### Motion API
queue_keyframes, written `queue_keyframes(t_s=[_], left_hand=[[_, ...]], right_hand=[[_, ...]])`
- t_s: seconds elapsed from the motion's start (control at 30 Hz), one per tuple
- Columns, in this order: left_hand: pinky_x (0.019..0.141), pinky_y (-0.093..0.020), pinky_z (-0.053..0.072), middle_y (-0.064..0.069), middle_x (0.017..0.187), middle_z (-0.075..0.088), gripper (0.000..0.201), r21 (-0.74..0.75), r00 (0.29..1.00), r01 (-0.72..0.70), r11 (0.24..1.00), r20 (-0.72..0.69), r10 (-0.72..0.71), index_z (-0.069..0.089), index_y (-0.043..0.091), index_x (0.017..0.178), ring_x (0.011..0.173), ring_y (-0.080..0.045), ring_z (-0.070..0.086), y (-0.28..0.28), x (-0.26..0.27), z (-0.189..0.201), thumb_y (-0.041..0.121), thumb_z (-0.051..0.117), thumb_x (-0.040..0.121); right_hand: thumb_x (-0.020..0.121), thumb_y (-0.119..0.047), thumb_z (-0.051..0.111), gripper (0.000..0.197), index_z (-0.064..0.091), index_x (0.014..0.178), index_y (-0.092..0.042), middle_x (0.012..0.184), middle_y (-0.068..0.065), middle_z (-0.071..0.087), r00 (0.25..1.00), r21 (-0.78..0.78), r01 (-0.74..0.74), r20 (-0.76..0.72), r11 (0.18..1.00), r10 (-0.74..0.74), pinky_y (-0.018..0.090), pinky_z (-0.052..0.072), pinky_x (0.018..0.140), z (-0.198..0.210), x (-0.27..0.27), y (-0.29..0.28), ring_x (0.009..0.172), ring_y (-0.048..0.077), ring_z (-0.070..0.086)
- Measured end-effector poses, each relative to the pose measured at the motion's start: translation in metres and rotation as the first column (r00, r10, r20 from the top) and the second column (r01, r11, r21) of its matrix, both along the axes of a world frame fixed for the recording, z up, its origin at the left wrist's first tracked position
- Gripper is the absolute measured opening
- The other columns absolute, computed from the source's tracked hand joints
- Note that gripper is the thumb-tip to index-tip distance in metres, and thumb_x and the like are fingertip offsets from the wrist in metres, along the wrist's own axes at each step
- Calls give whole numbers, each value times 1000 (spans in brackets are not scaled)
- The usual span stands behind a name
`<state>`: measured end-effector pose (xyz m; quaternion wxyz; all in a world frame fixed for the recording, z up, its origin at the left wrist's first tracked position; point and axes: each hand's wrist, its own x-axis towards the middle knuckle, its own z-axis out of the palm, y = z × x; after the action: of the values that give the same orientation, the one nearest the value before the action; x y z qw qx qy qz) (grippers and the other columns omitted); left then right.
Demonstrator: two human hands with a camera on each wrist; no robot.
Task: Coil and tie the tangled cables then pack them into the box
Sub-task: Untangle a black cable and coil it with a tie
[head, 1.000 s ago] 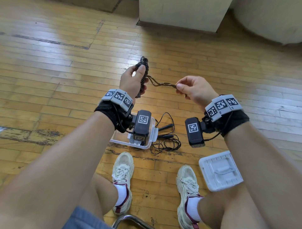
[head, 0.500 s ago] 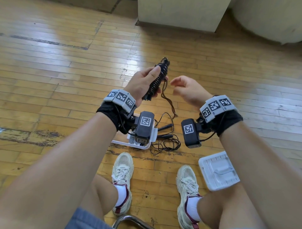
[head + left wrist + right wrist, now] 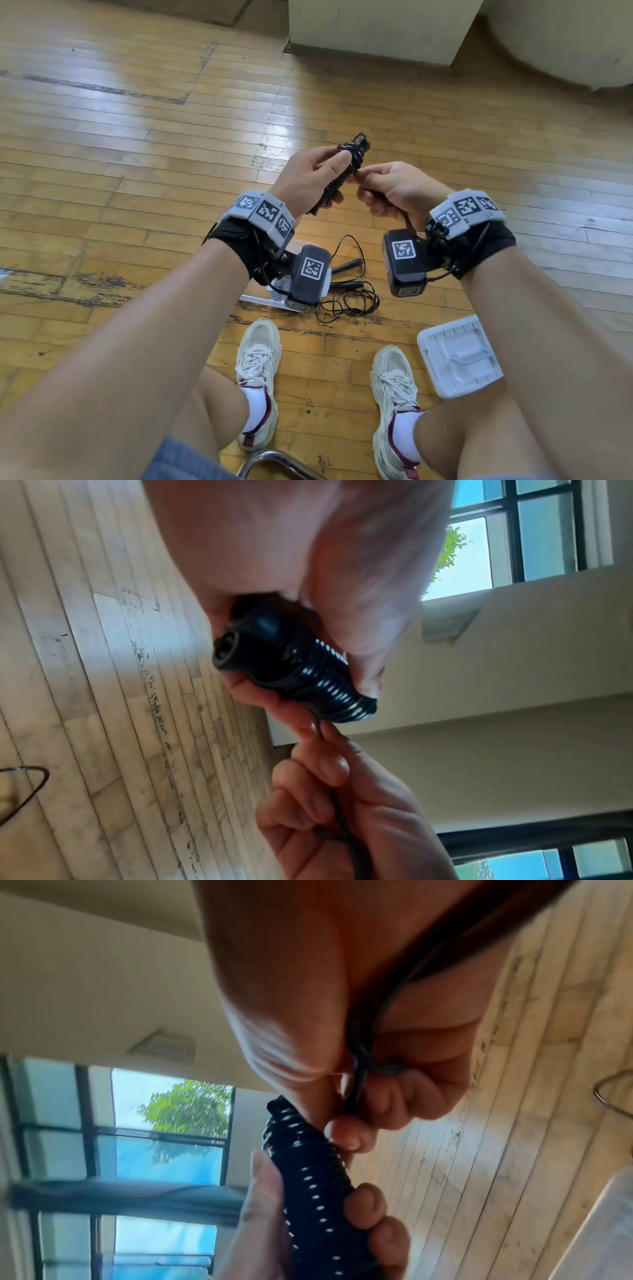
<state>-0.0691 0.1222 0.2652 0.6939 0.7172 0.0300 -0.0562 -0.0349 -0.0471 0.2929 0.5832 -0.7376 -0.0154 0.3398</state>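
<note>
Black coiled cable bundle (image 3: pixel 342 174) held mid-air over the floor, left hand (image 3: pixel 310 178) wrapped round it; right hand (image 3: pixel 394 192) pinches its loose tail (image 3: pixel 320 727). Light, springy, probably slippery; grip mid-bundle. Box (image 3: pixel 260 299) mostly hidden below.

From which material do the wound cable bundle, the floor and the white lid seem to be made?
Wound cable bundle: glossy black plastic or rubber sheath; bright glints along each turn.
Floor: varnished wood; plank seams, sheen, worn dark patches.
White lid: probably matte moulded plastic; ribs and recessed handle.
</note>
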Motion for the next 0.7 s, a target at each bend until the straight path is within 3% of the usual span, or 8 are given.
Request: queue_keyframes(t_s=[0.07,0.13,0.2,0.3,0.43,0.5,0.6,0.7], left_hand=[[51,-28,47,-5,82,70,19,90,999,-23,996,31,21,66,16,114,60,-18,62,-1,1,-2,27,58,101],[51,-27,49,-3,84,72,19,236,996,-57,970,78,40,66,18,115,59,-18,63,-1,4,-6,27,60,99],[63,-36,56,1,92,71,26,404,992,-91,910,115,49,65,21,121,66,-17,65,1,8,-9,32,62,97],[84,-42,57,4,99,67,38,510,992,-103,854,115,51,60,23,129,81,-18,65,3,8,-9,36,66,94],[90,-40,56,-4,115,67,55,562,993,-114,819,71,89,51,23,141,96,-21,68,7,9,-11,40,69,91],[89,-37,55,-2,113,68,55,578,993,-116,808,77,87,55,21,139,95,-18,67,9,9,-10,40,71,90],[78,-24,51,2,105,70,47,627,986,-148,765,150,68,63,22,127,90,-11,63,8,7,-8,40,75,86],[71,-29,46,2,99,65,47,742,964,-214,635,267,12,57,23,116,84,-15,58,0,2,-10,45,78,81]], right_hand=[[104,-24,51,23,64,102,-5,62,-1,51,999,-129,-38,31,991,42,24,37,55,-1,-1,4,54,11,42],[105,-18,49,20,63,101,-4,68,2,54,998,-173,-30,46,984,39,26,52,58,-4,-5,10,57,13,51],[106,-10,45,17,61,105,-3,72,5,52,999,-159,15,48,987,-7,30,59,59,-7,-7,15,58,14,56],[105,-10,44,20,63,101,-6,72,3,51,993,-236,39,121,971,-10,20,43,44,-8,-8,19,53,10,45],[103,-16,49,22,70,101,-13,77,-2,60,965,-435,33,250,900,85,22,36,54,-6,-4,20,60,8,46],[104,-18,46,25,69,102,-11,77,-2,58,979,-408,47,201,912,39,21,34,51,-5,-3,22,60,9,43],[105,-34,43,32,64,100,-9,75,-1,55,992,-210,124,46,970,-117,18,27,42,-4,-2,24,52,7,36],[99,-59,44,50,59,93,-12,72,0,52,984,-144,179,5,973,-180,19,27,39,-10,-2,26,48,7,34]])
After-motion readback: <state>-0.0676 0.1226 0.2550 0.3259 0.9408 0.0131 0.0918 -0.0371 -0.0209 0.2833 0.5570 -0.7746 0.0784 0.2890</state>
